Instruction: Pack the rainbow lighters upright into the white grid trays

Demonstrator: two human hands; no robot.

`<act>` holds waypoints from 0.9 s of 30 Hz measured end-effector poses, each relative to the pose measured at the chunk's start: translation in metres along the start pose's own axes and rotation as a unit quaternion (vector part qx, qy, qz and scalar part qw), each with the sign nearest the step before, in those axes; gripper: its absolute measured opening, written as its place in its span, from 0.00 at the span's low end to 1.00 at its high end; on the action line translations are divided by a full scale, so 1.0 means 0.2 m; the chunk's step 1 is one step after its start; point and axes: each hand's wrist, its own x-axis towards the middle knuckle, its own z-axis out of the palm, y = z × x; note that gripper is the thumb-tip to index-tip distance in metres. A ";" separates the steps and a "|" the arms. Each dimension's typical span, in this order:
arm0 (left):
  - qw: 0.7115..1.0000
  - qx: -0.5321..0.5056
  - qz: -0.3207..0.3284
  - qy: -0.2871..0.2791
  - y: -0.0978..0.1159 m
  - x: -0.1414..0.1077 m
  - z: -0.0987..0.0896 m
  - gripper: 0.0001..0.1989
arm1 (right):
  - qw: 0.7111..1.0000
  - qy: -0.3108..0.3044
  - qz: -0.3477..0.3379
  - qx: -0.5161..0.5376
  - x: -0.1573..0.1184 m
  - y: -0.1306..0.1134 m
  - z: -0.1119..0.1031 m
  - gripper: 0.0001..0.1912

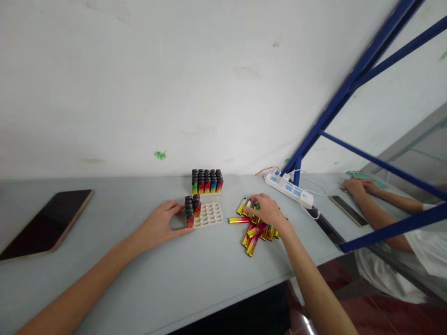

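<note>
My left hand (164, 219) curls around the left end of a white tray (213, 213) with rows of round holes, thumb at the front and fingers behind. Several lighters (189, 211) with black tops and red-orange bodies stand upright at the tray's left end, close to my fingers. My right hand (267, 210) is over a loose pile of lighters (256, 229) with yellow, red and green bodies. Its thumb and fingers close around a lighter at the pile's back edge, partly hidden by the hand.
Behind the tray stands a full block of upright lighters (207, 182). A dark tablet-like slab (49, 218) lies at left. A white power strip (289, 188) with cables sits near a blue metal frame (323, 123). Beyond the frame, another person's hands (359, 187) work near a dark flat object (348, 210).
</note>
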 end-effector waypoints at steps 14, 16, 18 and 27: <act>1.000 -0.015 -0.002 0.000 0.03 0.00 0.00 0.30 | 0.958 0.116 -0.028 0.261 0.16 -0.08 0.08 0.20; 1.000 -0.018 0.000 0.005 0.03 -0.01 0.00 0.29 | 0.934 0.133 -0.027 0.329 0.16 -0.12 0.08 0.24; 1.000 -0.016 -0.002 0.005 0.03 -0.01 0.00 0.29 | 0.904 0.120 -0.022 0.409 0.16 -0.19 0.06 0.31; 1.000 0.010 -0.012 -0.007 0.05 -0.02 0.00 0.29 | 0.876 0.019 -0.140 0.461 0.15 -0.60 0.13 0.33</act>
